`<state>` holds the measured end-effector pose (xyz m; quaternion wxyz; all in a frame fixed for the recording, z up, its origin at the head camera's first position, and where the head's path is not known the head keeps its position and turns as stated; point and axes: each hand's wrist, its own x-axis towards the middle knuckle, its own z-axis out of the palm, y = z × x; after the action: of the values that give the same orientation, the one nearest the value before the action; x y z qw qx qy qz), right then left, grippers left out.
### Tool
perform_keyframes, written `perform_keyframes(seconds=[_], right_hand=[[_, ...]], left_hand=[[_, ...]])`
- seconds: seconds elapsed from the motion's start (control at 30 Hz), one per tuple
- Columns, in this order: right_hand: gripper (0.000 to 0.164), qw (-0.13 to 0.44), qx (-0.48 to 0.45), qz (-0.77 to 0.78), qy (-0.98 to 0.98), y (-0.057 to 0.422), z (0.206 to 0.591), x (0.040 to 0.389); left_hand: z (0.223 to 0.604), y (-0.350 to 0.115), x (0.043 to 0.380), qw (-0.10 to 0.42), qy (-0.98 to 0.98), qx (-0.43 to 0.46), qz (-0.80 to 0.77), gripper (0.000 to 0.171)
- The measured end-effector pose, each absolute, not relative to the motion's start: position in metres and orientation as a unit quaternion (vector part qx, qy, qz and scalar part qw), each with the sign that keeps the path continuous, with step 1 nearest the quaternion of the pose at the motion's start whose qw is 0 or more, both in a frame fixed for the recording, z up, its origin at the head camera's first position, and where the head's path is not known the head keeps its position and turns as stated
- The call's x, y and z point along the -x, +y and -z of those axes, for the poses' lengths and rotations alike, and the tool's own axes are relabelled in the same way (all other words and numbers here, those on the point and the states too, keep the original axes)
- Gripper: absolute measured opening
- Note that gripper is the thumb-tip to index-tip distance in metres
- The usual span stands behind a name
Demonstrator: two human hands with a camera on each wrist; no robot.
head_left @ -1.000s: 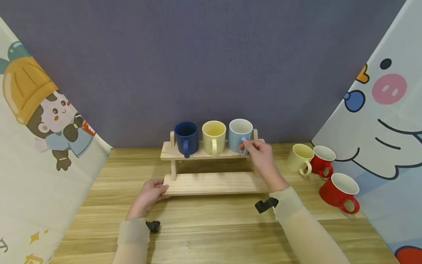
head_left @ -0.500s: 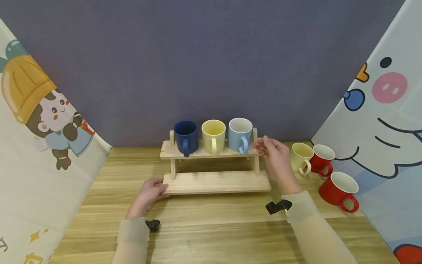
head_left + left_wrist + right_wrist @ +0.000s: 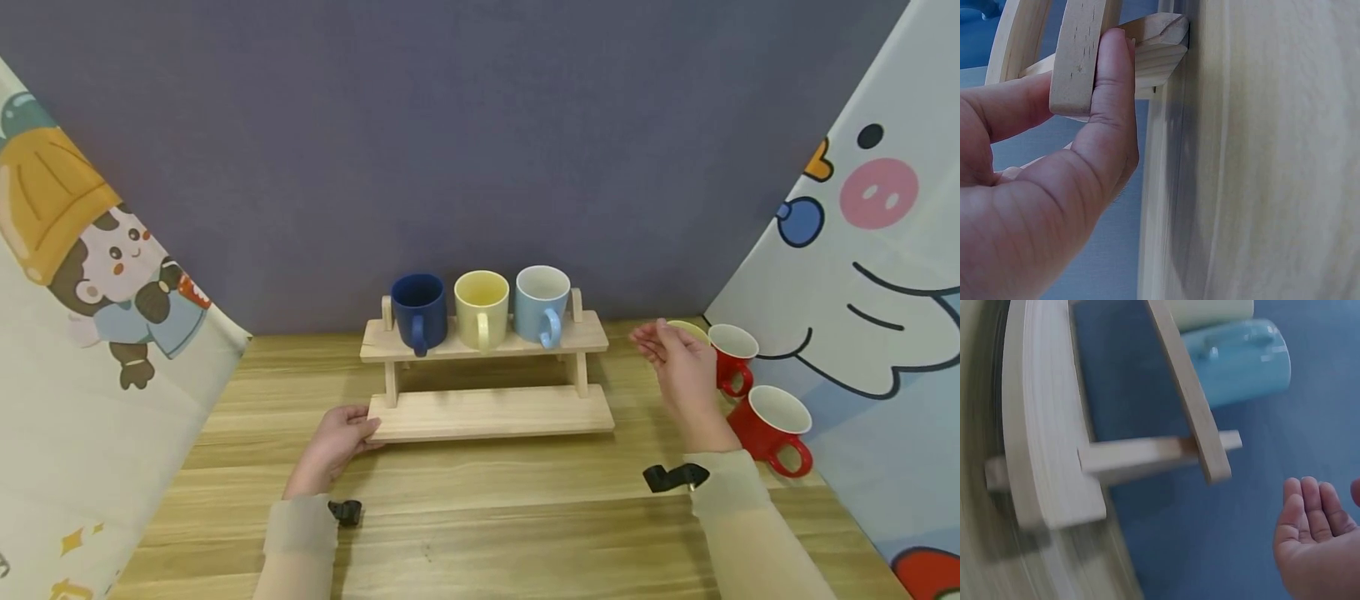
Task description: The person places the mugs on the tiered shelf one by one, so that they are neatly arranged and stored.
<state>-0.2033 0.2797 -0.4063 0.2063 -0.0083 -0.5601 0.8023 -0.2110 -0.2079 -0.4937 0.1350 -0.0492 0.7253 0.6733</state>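
A two-tier wooden rack stands against the back wall. Its upper tier carries a dark blue mug, a pale yellow mug and a light blue mug, handles facing forward. My left hand pinches the left end of the lower board, thumb on one face and fingers on the other, as the left wrist view shows. In the air right of the rack is my right hand, holding nothing, fingers loosely bent. It partly hides a second yellow mug behind it.
Two red mugs stand at the right: one red mug by the yellow one, another red mug nearer the front. Printed side panels border the wood-grain table, and a grey-blue wall closes the back.
My right hand has let go of the light blue mug's handle and moved right, toward the yellow mug beside the rack. My left hand has stayed at the lower board.
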Motion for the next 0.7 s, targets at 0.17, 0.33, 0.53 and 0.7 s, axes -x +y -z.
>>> perform_keyframes(seconds=[0.17,0.33,0.53,0.7], right_hand=[[0.023,0.247,0.071,-0.792,-0.554,0.304,0.412,0.203],[0.029,0.278,0.161,-0.696,-0.643,0.332,0.420,0.200],[0.043,0.263,0.243,-0.538,-0.763,0.354,0.431,0.190],[0.049,0.250,0.268,-0.504,-0.782,0.361,0.442,0.190]], left_hand=[[0.495,-0.207,0.211,0.137,0.725,0.051,-0.673,0.044],[0.495,-0.207,0.210,0.137,0.725,0.055,-0.672,0.046],[0.493,-0.206,0.208,0.135,0.726,0.055,-0.672,0.047],[0.490,-0.205,0.207,0.131,0.725,0.055,-0.674,0.045]])
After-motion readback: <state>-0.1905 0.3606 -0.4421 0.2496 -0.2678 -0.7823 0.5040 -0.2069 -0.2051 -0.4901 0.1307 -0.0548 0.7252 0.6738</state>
